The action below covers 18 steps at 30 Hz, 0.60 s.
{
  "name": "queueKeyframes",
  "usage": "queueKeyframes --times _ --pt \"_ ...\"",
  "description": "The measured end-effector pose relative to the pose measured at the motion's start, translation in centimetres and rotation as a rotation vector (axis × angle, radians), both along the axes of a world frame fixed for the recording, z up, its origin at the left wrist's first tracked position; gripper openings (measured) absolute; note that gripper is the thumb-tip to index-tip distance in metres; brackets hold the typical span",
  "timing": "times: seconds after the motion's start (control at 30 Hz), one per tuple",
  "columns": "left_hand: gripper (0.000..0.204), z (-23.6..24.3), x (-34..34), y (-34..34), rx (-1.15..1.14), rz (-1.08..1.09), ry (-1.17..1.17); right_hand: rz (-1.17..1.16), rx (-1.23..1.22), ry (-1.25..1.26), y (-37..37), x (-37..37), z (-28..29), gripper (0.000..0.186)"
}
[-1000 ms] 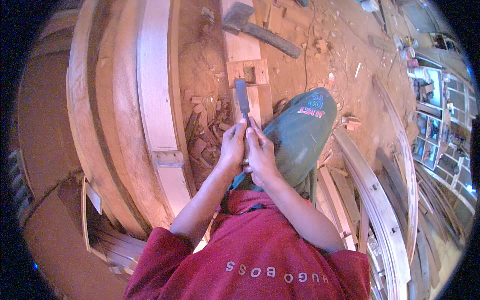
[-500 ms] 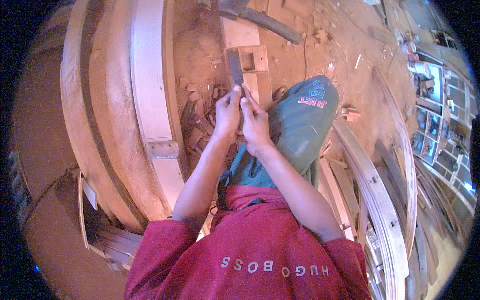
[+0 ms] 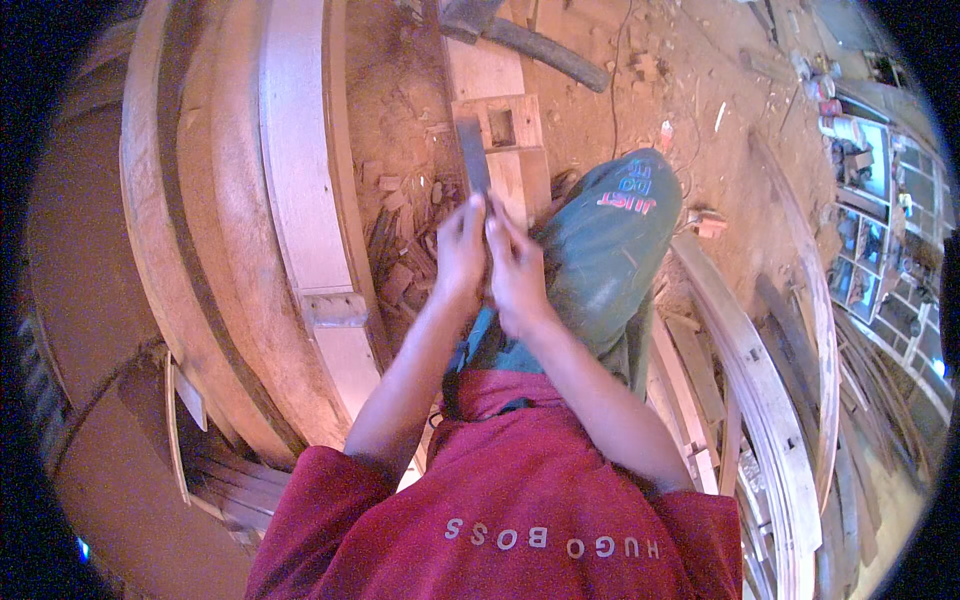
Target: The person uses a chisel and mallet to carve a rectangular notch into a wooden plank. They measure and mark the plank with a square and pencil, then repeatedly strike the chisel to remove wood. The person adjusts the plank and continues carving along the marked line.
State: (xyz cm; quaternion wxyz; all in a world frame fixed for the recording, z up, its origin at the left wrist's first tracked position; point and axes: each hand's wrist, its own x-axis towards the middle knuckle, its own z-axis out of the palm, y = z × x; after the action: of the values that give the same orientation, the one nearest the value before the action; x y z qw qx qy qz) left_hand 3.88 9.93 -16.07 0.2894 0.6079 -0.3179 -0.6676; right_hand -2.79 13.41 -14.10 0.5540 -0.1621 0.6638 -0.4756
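Note:
A wide, flat dark-metal blade (image 3: 471, 155), chisel-like in shape, points away from me. My left hand (image 3: 461, 258) is closed around its near end, with the thumb lying along it. My right hand (image 3: 517, 275) closes on the same end from the right, thumbs side by side. Whatever handle it has is hidden between my palms. Just beyond and to the right lies a pale wooden piece (image 3: 523, 170) with a square hole cut in it. The blade's far end is over or beside that wood's left edge; which one I cannot tell.
Long thick timbers (image 3: 225, 200) run along the left. A dark-handled tool with a heavy head (image 3: 545, 55) lies at the far end. Wood chips (image 3: 395, 240) cover the ground left of my hands. Curved boards (image 3: 750, 380) and shelving (image 3: 870, 230) stand to the right.
Both hands have drawn slightly toward me together with the blade. The blade's face catches more light now. The wooden piece stays about where it was.

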Motion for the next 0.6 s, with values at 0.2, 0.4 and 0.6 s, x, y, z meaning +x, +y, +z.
queueKeyframes --times 0.2,0.4,0.6 --pt "0.041 0.6 0.3 -0.8 0.047 -0.016 0.032 0.013 0.254 -0.084 -0.5 0.1 3.2 0.047" --pt "0.041 -0.1 0.5 1.2 0.039 -0.050 0.041 -0.021 0.195 -0.042 2.2 0.3 3.1 0.045" --pt "0.040 -0.7 0.0 -2.8 -0.123 -0.007 0.002 0.023 0.104 -0.054 -1.5 0.0 1.3 0.046"
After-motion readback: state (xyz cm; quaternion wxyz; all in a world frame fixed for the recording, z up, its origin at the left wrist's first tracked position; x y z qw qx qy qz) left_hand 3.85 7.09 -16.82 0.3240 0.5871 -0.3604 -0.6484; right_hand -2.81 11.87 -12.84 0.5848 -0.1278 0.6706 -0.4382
